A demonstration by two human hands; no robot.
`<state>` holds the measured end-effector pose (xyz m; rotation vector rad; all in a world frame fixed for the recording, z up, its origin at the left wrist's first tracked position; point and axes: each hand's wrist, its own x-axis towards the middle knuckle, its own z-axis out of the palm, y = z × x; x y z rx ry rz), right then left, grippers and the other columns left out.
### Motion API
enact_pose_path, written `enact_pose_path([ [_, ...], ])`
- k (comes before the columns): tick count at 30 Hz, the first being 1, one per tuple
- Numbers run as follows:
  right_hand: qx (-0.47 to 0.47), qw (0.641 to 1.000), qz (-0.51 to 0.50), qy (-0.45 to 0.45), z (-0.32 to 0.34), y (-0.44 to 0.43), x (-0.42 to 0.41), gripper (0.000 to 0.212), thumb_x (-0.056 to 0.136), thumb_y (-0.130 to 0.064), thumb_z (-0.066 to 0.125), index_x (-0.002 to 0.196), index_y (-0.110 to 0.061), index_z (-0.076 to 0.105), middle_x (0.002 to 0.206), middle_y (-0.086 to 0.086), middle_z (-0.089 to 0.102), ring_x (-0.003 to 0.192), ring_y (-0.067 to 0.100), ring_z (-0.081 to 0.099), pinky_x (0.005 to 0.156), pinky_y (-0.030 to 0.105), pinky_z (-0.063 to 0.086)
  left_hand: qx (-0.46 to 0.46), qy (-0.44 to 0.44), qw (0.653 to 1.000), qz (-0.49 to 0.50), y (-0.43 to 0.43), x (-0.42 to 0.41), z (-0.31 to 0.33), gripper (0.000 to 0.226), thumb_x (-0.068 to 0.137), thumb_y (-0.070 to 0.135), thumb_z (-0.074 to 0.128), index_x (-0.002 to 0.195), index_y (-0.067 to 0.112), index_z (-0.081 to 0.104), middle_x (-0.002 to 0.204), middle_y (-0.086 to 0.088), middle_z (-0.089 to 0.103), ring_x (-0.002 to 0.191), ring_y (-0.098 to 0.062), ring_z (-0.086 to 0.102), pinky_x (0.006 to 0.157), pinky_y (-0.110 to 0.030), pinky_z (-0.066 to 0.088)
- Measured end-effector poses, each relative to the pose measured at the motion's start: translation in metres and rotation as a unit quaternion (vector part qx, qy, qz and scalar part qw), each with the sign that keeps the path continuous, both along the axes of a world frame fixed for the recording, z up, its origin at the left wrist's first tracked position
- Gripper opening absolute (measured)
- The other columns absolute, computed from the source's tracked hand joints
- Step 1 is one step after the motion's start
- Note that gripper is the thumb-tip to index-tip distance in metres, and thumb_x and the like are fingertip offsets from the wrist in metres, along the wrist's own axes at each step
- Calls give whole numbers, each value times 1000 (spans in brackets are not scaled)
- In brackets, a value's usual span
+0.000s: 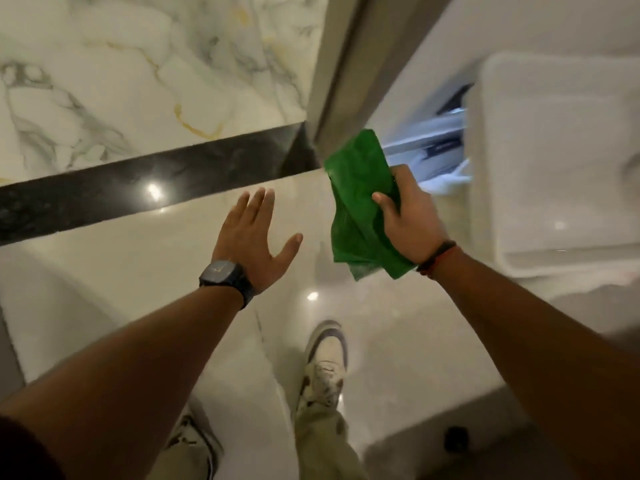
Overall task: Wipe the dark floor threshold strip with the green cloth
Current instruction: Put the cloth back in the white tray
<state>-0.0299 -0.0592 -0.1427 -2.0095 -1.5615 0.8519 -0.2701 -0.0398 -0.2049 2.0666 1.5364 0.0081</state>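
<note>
Gripping the cloth (360, 202) in our right hand (410, 216), left hand (251, 237) open, we should crouch and press it flat along the strip (138, 181).

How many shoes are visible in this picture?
2. One shoe is on the pale floor at lower centre, below the right hand. The other shoe is lower left, mostly hidden under the left forearm.

Head camera looks steeply down, close over both forearms.
</note>
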Motion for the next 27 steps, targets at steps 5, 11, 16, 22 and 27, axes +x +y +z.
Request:
enact_pose_path([
  [5,19,990,-101,-93,116,-10,121,20,93,-12,52,111,-5,47,83,6,61,73,31,58,61,27,34,8,-84,993,-85,15,109,98,87,83,66,31,151,14,14,160,-7,17,147,-21,9,116,-31,5],
  [11,-105,981,-103,-126,127,19,204,21,95,-19,48,115,-13,44,97,19,64,84,39,59,80,51,50,18,-126,984,-124,40,211,136,76,86,58,42,148,16,28,153,-3,35,138,-21,32,110,-28,18],
  [16,-121,979,-165,-17,81,13,230,19,94,-19,54,111,-11,49,99,12,63,89,30,56,78,32,40,58,-140,977,-150,46,265,129,70,86,50,50,144,12,37,153,-8,34,139,-25,30,112,-36,22],
  [22,-153,944,-251,-151,33,-20,238,46,93,-23,52,132,-5,35,127,27,51,114,44,48,88,46,41,111,-29,957,-268,56,301,97,75,89,53,35,150,12,20,161,-7,11,147,-25,1,116,-36,-4],
  [27,-107,950,-62,-286,9,-22,214,65,97,-46,28,150,-20,0,159,14,2,145,32,3,115,49,5,146,30,940,-308,51,306,79,75,88,53,28,149,11,22,161,-8,11,147,-28,-3,114,-39,-10],
])
